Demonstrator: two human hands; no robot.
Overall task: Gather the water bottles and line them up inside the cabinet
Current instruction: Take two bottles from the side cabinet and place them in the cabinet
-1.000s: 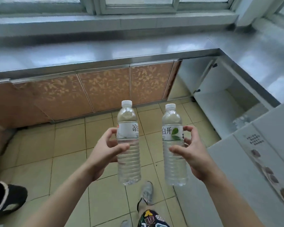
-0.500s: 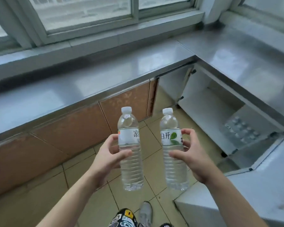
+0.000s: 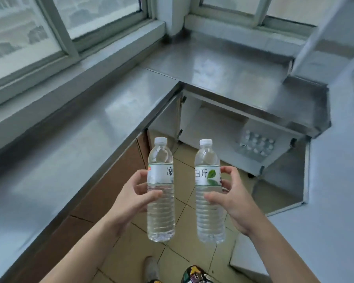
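I hold two clear water bottles upright in front of me, each with a white cap and a white label. My left hand point(image 3: 131, 201) grips the left bottle point(image 3: 160, 211) around its middle. My right hand point(image 3: 231, 203) grips the right bottle point(image 3: 209, 217), whose label shows a green leaf. Beyond them, under the steel counter, the cabinet point(image 3: 208, 127) stands open with a white interior. A wrapped pack of several bottles point(image 3: 255, 145) sits at the right end of its floor.
An L-shaped steel countertop point(image 3: 90, 123) runs along the windows and round the corner above the cabinet. The open cabinet door point(image 3: 282, 180) juts out on the right. A white surface point(image 3: 335, 201) lies at my right. The floor point(image 3: 180, 256) is tiled, with my shoe below.
My view has swung right and closer to the corner, so the open cabinet and the bottle pack now sit straight ahead. Both hands keep the same grip on the bottles.
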